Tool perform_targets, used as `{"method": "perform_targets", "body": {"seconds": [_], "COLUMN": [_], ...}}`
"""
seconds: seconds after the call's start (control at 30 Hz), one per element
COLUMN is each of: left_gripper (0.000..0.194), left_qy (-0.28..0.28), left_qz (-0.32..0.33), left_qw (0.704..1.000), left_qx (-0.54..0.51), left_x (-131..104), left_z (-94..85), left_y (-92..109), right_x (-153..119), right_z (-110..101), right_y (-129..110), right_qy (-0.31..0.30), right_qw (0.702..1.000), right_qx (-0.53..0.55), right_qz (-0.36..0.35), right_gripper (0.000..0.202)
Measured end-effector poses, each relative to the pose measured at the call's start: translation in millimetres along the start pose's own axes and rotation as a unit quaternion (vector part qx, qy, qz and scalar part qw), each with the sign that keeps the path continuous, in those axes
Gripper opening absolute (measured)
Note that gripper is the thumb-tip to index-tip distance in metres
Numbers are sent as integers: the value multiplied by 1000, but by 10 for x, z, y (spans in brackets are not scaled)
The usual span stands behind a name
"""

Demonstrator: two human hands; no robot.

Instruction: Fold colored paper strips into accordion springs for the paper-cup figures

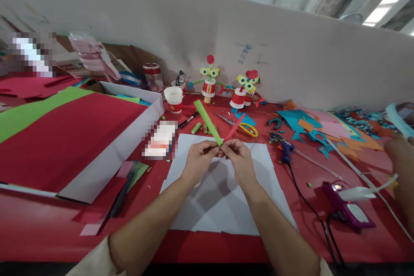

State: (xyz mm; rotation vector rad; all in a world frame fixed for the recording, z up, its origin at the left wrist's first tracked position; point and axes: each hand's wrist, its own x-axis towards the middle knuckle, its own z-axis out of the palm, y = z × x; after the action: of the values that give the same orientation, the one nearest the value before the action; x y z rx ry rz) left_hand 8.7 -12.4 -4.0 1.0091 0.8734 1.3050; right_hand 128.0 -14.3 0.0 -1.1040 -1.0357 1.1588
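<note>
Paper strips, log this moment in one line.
left hand: pinching strips' meeting ends; right hand: same; green paper strip, red paper strip: V shape; beneath: white paper

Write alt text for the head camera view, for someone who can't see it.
A person's left hand and right hand pinch a green strip and a pink strip where their ends meet, above white paper on a red table. Cup figures stand behind; a blue glue gun lies to the right.
</note>
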Motion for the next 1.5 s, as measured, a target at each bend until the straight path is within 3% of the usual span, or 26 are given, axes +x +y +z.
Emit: {"method": "perform_targets", "body": {"seconds": [0.4, 0.67, 0.87, 1.03, 1.13, 1.33, 1.5], "left_gripper": [12, 19, 19, 25, 26, 23, 29], "left_qy": [-4, 87, 117, 123, 119, 55, 105], "left_qz": [-35, -70, -49, -63, -82, -98, -117], "left_qw": [999, 991, 991, 987, 985, 991, 985], "left_qx": [-42, -67, -46, -78, -90, -79, -69], "left_x": [-23, 45, 23, 0, 5, 11, 55], "left_z": [36, -4, 17, 45, 29, 20, -28], "left_y": [71, -21, 10, 32, 37, 11, 0], "right_x": [-23, 10, -19, -14, -4, 2, -48], "right_z": [34, -40, 6, 26, 17, 5, 40], "right_y": [-6, -66, -6, 56, 59, 64, 30], "right_qy": [10, -2, -44, -31, -26, 1, 7], "right_qw": [997, 991, 998, 999, 999, 999, 1000], "right_qx": [75, 90, -6, -6, 1, 31, 5], "right_qz": [30, 104, 45, -15, -19, -27, 5], "right_gripper": [30, 24, 24, 15, 13, 12, 16]}}
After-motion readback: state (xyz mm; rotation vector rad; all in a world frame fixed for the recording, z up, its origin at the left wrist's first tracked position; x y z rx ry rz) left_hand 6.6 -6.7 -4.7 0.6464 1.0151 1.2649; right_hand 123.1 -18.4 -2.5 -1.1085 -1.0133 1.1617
